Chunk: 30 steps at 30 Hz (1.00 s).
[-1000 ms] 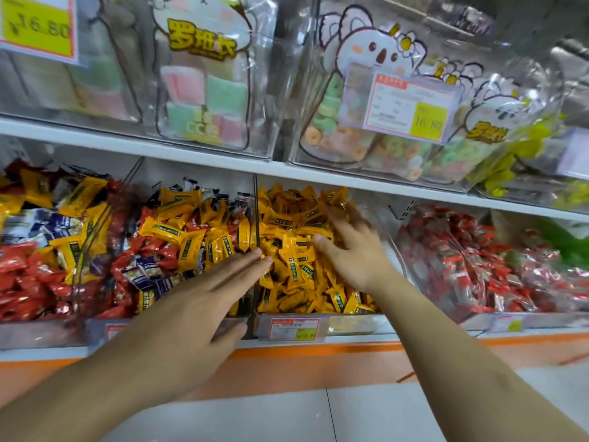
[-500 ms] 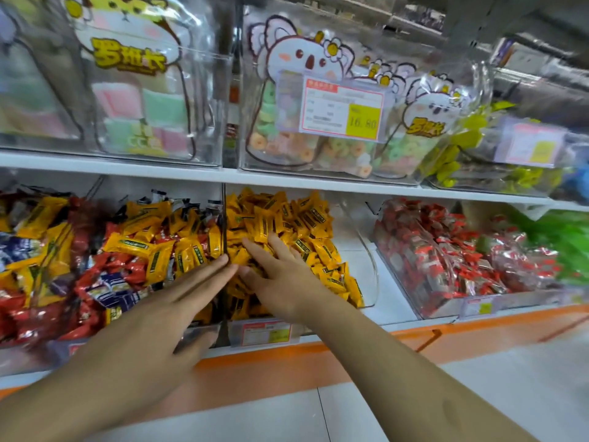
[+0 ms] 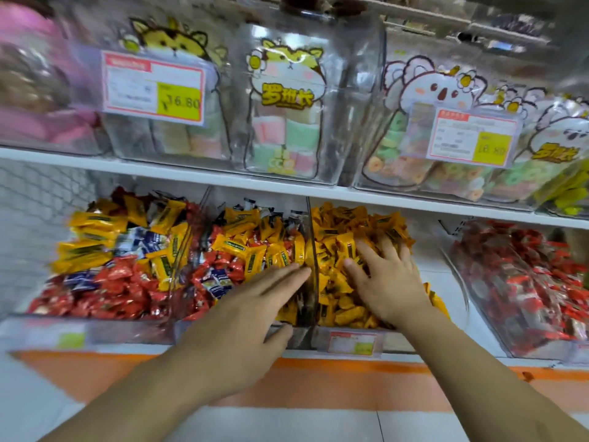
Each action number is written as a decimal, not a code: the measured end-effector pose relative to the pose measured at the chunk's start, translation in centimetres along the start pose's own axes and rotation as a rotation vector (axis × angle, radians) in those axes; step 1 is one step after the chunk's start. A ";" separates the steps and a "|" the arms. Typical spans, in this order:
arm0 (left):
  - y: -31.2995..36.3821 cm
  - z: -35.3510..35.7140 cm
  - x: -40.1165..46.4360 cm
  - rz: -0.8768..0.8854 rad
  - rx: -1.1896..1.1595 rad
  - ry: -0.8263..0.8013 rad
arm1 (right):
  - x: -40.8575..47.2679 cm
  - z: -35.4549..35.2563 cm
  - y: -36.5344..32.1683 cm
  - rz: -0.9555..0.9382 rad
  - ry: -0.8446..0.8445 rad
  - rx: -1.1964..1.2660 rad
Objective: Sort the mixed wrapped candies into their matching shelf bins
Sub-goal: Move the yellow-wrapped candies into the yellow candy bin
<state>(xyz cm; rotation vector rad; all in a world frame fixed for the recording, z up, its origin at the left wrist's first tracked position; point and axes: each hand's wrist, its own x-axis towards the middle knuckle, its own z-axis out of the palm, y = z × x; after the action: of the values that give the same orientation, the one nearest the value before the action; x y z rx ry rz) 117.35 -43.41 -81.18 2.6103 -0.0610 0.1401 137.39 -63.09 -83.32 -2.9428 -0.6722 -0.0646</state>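
Observation:
Clear bins line the lower shelf. The far-left bin (image 3: 95, 330) and the middle-left bin (image 3: 197, 327) hold mixed yellow, red and blue-white wrapped candies (image 3: 242, 253). A bin to their right (image 3: 395, 341) holds only yellow candies (image 3: 338, 228). My left hand (image 3: 242, 317) lies flat, fingers straight, over the mixed bin, its fingertips at the clear divider (image 3: 310, 237). My right hand (image 3: 387, 279) rests palm down on the yellow pile, fingers spread; nothing shows in its grasp. A bin of red candies (image 3: 522, 282) stands at the right.
The upper shelf (image 3: 197, 173) carries clear boxes of pastel marshmallows (image 3: 283, 135) and ring gummies (image 3: 414, 167) with price tags (image 3: 153, 87). An orange strip (image 3: 318, 384) runs below the lower shelf's front edge. A white gap (image 3: 443, 266) separates the yellow and red bins.
The camera swung left, bringing the far-left bin into view. My right hand slid toward the back right of the yellow pile, away from the divider. My left hand stays flat at the divider.

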 end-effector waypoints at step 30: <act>-6.3 -5.5 -0.9 -0.231 0.185 0.087 | -0.7 -2.9 -11.7 -0.269 0.115 0.435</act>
<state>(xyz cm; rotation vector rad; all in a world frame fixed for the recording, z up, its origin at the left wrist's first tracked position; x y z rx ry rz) 116.43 -35.16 -79.72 2.7669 0.2967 0.1844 131.60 -53.33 -79.17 -2.4040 -0.9258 -0.0978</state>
